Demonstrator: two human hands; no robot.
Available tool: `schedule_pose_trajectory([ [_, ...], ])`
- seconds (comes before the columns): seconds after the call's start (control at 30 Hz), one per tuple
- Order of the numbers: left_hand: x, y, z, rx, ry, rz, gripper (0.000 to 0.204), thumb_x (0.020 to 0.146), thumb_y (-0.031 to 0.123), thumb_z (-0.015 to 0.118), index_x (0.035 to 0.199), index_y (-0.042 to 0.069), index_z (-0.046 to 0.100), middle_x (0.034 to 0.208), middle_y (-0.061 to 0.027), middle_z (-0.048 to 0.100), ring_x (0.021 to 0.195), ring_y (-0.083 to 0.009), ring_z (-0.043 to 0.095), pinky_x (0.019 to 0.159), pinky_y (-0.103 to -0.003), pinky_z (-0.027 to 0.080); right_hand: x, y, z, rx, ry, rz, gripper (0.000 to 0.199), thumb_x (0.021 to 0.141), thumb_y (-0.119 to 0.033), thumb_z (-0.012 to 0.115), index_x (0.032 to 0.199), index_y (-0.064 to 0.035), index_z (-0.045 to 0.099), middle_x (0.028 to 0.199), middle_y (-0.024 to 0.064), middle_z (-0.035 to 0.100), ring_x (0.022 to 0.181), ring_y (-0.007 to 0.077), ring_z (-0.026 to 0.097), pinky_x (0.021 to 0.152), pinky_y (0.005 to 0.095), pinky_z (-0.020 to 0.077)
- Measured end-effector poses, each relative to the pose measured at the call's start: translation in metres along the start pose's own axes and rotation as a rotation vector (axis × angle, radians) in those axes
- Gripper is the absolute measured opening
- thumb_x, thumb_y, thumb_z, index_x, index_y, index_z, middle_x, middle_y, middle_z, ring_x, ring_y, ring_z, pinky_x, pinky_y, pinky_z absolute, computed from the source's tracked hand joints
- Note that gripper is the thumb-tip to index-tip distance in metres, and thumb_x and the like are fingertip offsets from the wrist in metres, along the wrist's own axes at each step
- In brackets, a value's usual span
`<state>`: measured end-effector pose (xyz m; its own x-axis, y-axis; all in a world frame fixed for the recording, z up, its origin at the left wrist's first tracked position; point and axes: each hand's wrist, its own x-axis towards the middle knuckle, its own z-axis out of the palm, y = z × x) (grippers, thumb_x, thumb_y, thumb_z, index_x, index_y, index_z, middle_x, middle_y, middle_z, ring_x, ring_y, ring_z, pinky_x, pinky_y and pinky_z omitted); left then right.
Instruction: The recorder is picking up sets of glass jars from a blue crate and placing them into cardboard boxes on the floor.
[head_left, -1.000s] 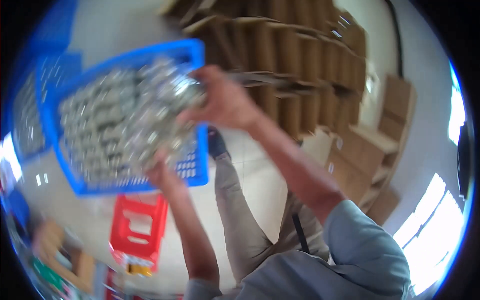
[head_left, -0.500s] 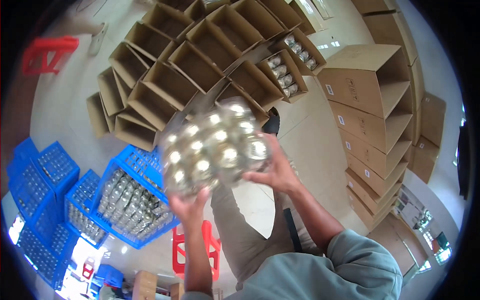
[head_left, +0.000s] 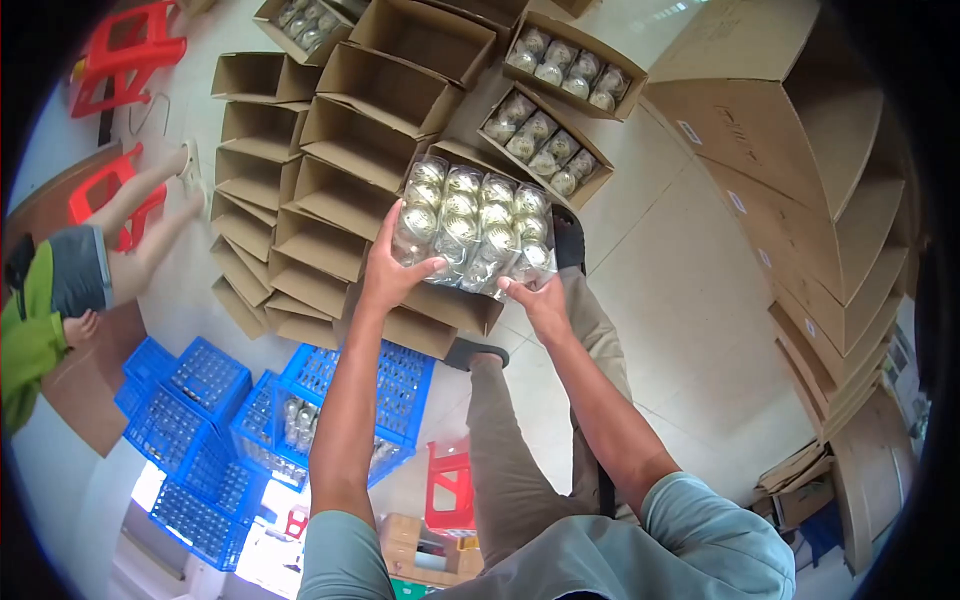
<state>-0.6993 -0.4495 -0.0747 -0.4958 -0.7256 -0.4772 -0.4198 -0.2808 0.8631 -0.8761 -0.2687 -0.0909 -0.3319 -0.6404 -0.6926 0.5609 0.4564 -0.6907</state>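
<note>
Open cardboard boxes (head_left: 330,175) crowd the upper frame, where left hand (head_left: 388,272) and right hand (head_left: 540,305) clasp a probably heavy, fragile pack of jars (head_left: 472,225) by its near edge.

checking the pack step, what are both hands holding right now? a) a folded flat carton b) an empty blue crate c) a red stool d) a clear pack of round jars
d, the left hand and right hand grip opposite sides of a clear pack of round jars above the open cardboard boxes.
</note>
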Motion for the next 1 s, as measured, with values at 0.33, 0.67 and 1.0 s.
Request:
schedule_pose_trajectory([
  [0.33, 0.056, -0.048, 0.004, 0.069, -0.083, -0.073, 0.103, 0.06, 0.016, 0.088, 0.144, 0.0, 0.031, 0.132, -0.0129, 0.051, 0.12, -0.02, 0.05, 0.103, -0.034, 0.04, 0.043, 0.04, -0.003, 0.049, 0.055, -0.008, 0.035, 0.08, -0.014, 0.075, 0.11, -0.0002, 0.061, 0.099, 0.0039, 0.065, 0.088, 0.0125, 0.06, 0.08, 0.0285, 0.0479],
  [0.67, 0.085, -0.102, -0.019, 0.255, -0.092, -0.17, 0.111, 0.057, 0.033, 0.089, 0.146, 0.001, 0.029, 0.138, -0.0232, 0.046, 0.127, -0.0329, 0.046, 0.107, -0.038, 0.036, 0.097, 0.068, -0.013, -0.59, 0.025, -0.015, 0.07, 0.074, -0.025, 0.082, 0.125, 0.0046, 0.044, 0.114, 0.0125, 0.057, 0.1, 0.018, 0.056, 0.088, 0.0313, 0.0466],
  [1.0, -0.011, -0.092, -0.001, 0.427, 0.431, -0.113, 0.052, 0.088, 0.02, 0.064, 0.131, -0.003, 0.047, 0.129, -0.0208, 0.055, 0.121, -0.0308, 0.052, 0.105, -0.038, 0.038, 0.15, 0.125, -0.014, -0.899, 0.178, -0.045, 0.064, 0.089, -0.049, 0.058, 0.119, 0.0066, 0.048, 0.1, 0.0213, 0.064, 0.092, 0.036, 0.062, 0.087, 0.0414, 0.0472],
])
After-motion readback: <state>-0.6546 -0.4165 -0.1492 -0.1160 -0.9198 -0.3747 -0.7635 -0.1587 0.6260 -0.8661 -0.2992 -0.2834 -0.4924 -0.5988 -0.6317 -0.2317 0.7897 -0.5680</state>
